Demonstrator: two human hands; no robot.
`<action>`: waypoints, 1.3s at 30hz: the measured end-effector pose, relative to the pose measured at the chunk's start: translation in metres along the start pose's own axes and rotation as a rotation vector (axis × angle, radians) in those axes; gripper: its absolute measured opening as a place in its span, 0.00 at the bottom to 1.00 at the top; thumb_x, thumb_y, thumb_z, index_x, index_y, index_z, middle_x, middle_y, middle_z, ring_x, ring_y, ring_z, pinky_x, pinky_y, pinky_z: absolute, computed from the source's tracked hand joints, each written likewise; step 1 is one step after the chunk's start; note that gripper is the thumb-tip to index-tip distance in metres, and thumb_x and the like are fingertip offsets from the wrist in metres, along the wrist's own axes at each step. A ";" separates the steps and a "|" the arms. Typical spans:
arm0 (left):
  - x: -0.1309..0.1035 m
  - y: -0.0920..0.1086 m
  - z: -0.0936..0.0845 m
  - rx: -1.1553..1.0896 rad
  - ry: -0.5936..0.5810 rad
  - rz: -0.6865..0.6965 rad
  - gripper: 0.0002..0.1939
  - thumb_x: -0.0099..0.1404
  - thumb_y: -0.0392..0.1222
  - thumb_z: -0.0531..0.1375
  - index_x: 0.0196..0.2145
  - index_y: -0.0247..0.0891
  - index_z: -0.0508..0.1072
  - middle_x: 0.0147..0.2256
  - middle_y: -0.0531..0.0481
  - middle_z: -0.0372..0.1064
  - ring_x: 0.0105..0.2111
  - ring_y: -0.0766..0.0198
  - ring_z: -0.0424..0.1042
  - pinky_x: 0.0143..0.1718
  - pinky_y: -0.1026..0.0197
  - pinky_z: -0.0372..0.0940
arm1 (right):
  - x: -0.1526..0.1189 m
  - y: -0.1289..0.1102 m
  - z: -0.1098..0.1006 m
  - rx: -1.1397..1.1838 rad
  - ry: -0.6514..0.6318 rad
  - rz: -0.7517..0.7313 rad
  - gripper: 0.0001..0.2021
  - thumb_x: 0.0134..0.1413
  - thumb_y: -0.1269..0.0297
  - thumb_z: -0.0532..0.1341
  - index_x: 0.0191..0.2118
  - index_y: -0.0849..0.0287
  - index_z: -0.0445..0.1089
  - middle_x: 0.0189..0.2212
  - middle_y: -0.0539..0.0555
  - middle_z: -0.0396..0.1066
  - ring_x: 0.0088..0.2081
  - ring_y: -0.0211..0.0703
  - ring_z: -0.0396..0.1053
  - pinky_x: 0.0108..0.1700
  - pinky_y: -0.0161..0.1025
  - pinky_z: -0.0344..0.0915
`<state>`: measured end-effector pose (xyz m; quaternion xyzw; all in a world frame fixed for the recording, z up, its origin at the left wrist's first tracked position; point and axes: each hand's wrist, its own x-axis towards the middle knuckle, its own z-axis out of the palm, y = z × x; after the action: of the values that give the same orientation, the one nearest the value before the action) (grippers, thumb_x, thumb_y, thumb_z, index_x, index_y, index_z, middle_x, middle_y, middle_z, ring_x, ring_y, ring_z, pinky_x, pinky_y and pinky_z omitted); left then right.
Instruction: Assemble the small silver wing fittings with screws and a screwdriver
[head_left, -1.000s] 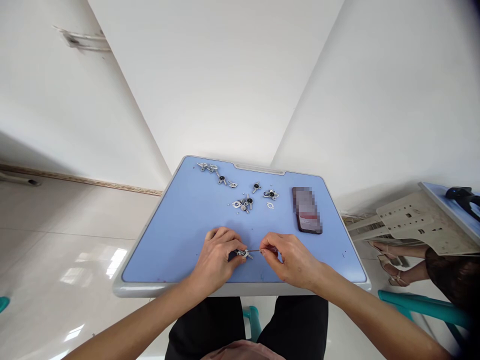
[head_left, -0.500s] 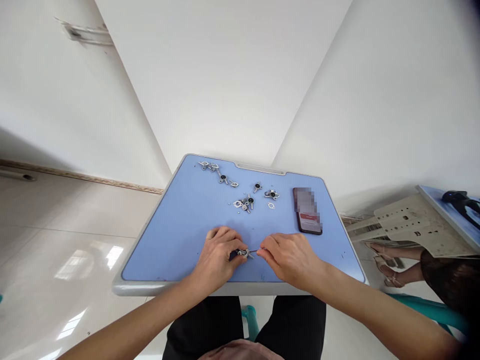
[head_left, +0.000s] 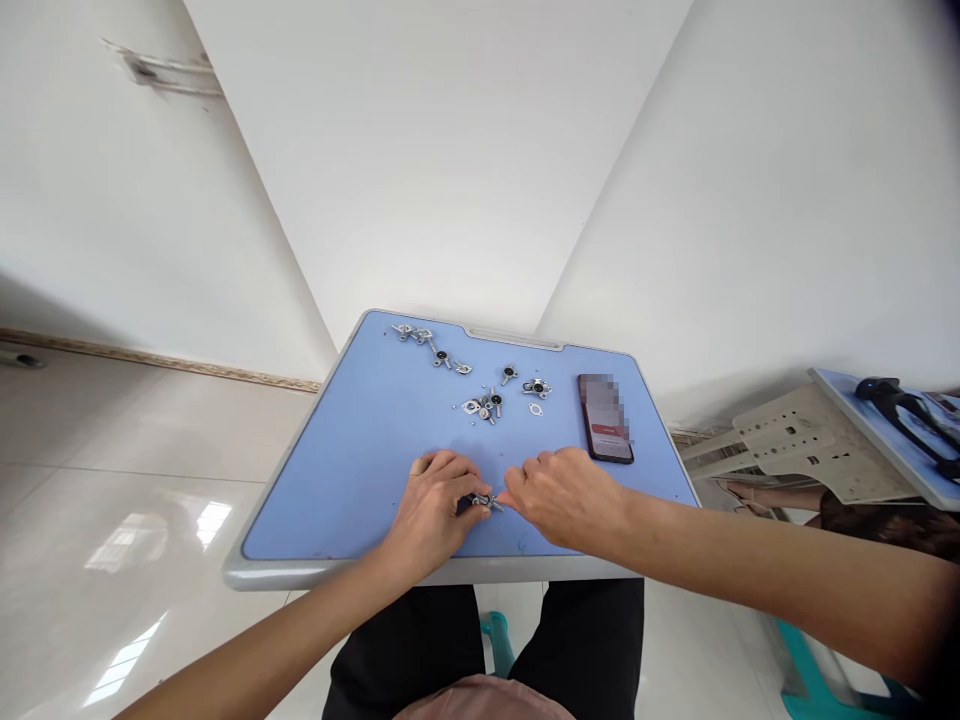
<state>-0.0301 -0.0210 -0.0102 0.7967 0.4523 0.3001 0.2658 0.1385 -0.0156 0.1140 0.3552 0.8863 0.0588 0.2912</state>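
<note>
My counter (head_left: 360,450) has a smooth blue top with a soft sheen, edged in pale grey that looks like plastic. The small parts (head_left: 537,388) scattered on it look like bright silvery metal, and the floor (head_left: 172,520) is glossy tile; my dark trousers (head_left: 412,650) are matt cloth.

On the desk (head_left: 337,480), a row of metal fittings (head_left: 412,333) runs from near the far left corner toward the middle. Right of it lies a single fitting (head_left: 509,373), and farther right a fitting group (head_left: 538,388), with a flange plate (head_left: 535,409) just before it. A fitting cluster (head_left: 484,404) is nearer than the single fitting, slightly left. The phone (head_left: 606,418) lies near the right edge. Near the front edge, a small fitting (head_left: 482,500) is between the left hand (head_left: 439,505) and the right hand (head_left: 562,498).
</note>
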 end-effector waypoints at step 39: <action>0.000 -0.003 0.003 0.033 0.008 0.034 0.08 0.57 0.34 0.68 0.35 0.44 0.79 0.37 0.53 0.75 0.41 0.58 0.70 0.49 0.48 0.57 | 0.002 0.013 0.001 0.034 0.092 -0.063 0.10 0.66 0.62 0.54 0.46 0.62 0.62 0.35 0.56 0.71 0.30 0.42 0.70 0.22 0.36 0.51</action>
<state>-0.0298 -0.0203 -0.0144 0.8072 0.4448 0.3003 0.2456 0.1461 -0.0048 0.1166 0.3288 0.9104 0.0507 0.2459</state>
